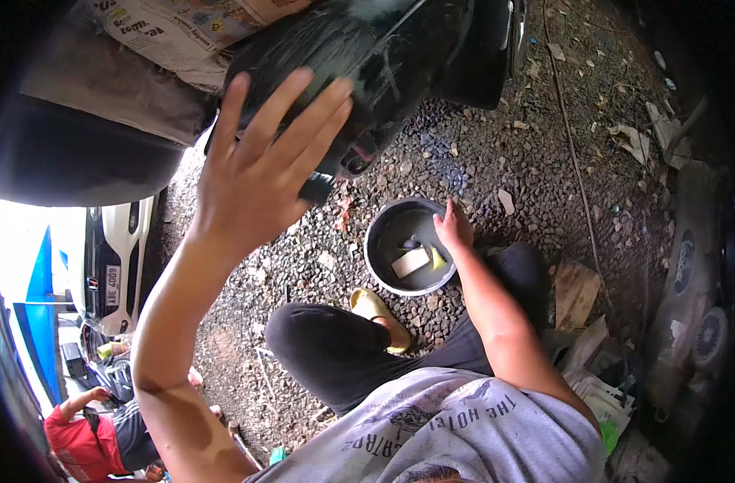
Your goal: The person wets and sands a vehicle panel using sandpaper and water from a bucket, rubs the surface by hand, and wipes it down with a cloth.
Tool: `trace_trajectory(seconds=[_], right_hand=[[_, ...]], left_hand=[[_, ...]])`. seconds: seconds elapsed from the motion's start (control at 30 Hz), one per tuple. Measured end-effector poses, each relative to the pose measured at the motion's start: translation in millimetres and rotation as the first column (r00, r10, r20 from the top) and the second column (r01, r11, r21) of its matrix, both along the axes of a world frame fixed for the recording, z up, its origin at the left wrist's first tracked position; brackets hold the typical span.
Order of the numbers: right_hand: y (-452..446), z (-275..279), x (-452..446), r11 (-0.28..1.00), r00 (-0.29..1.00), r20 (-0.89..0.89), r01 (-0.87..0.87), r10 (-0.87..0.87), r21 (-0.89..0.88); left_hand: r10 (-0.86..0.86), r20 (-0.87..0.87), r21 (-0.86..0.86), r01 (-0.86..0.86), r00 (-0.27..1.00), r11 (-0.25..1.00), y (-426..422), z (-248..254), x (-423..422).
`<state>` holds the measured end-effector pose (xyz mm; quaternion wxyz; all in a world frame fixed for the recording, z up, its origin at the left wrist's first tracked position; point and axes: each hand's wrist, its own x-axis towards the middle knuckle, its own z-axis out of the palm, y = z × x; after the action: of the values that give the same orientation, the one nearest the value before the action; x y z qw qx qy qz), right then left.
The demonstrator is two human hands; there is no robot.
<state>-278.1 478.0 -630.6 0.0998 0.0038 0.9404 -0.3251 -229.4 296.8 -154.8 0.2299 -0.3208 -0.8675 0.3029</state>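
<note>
- My left hand [255, 173] is raised before the dark panel [415, 56], fingers straight and spread wide; the palm faces away from me, so I cannot tell whether it touches the surface or hides something flat
- My right hand [456, 229] is at the right edge of the basin [369, 256], fingers narrow together; I cannot tell whether they grip the rim or only rest against it
- I judge the step in hand to be one palm attending to the panel while the other hand tends the basin
- From here, work at the panel would call for a flat palm following its curve, and work at the basin for a light touch, so the cloudy water [393, 233] does not slop
- The panel lies beyond the basin, whitish streaks across it, newspaper [178, 40] by its far left edge
- What I see of it runs across in front of me, slanting away to the right, its rounded lower edge towards the basin; its full long axis I cannot tell
- The basin stands on the gravel [480, 137], past my yellow shoe [369, 306]
- Inside, a pale block [411, 263] lies towards the near edge, long axis roughly left to right, with a yellow-green piece [437, 258] by its right end and a dark lump [412, 241] just beyond
</note>
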Motion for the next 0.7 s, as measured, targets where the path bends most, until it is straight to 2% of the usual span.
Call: trace_trajectory(seconds=[0.1,0.23,0.27,0.33,0.37,0.4,0.5,0.6,0.63,0.67,0.7], right_hand=[[-0.4,-12.7,0.5,1.000,0.999,-0.045,-0.018,0.018,0.007],[2.3,-2.2,0.6,0.999,1.000,0.003,-0.004,0.004,-0.033],[1.0,-2.1,1.9,1.000,1.000,-0.028,-0.001,0.000,-0.019],[-0.8,-13.2,-1.1,1.000,0.995,-0.094,0.015,-0.014,0.006],[0.0,-16.1,-0.1,1.000,0.997,-0.073,0.011,-0.011,0.005],[0.6,-13.8,-1.0,1.000,0.999,-0.053,0.009,-0.009,0.003],[0.6,-6.0,-1.1,1.000,1.000,-0.007,0.002,-0.002,-0.003],[0.8,-1.6,-2.1,1.000,0.999,0.036,0.011,-0.011,-0.008],[0.7,-9.9,-4.0,1.000,1.000,-0.005,0.012,-0.012,-0.002],[-0.7,-16.9,-3.8,1.000,0.999,-0.043,0.013,-0.012,0.003],[-0.9,-25.7,-3.9,1.000,0.997,-0.077,0.015,-0.015,0.005]], left_hand=[[-0.022,-0.060,-0.010,0.021,0.998,1.000,-23.6,-12.8,5.7],[0.019,0.049,0.086,-0.023,0.999,0.996,28.5,-2.7,-18.9],[0.035,0.062,0.053,-0.039,0.997,0.998,28.9,-2.8,-19.9],[0.051,-0.025,0.006,-0.051,0.998,0.999,14.3,-5.9,-9.4],[0.056,-0.057,-0.022,-0.058,0.997,0.998,3.9,-10.3,0.5],[0.066,-0.032,0.065,-0.064,0.997,0.996,-3.6,-13.7,10.6],[0.004,-0.091,-0.038,-0.008,0.996,0.999,-20.6,-13.7,6.8],[0.000,0.010,0.017,0.000,1.000,1.000,8.0,-5.4,-17.3],[-0.003,0.042,0.043,0.002,0.999,0.999,9.9,-5.1,-23.8],[-0.046,-0.074,-0.012,0.045,0.996,0.999,1.0,-13.4,-26.1],[-0.074,-0.107,-0.005,0.074,0.991,0.997,-9.9,-22.4,-25.5]])
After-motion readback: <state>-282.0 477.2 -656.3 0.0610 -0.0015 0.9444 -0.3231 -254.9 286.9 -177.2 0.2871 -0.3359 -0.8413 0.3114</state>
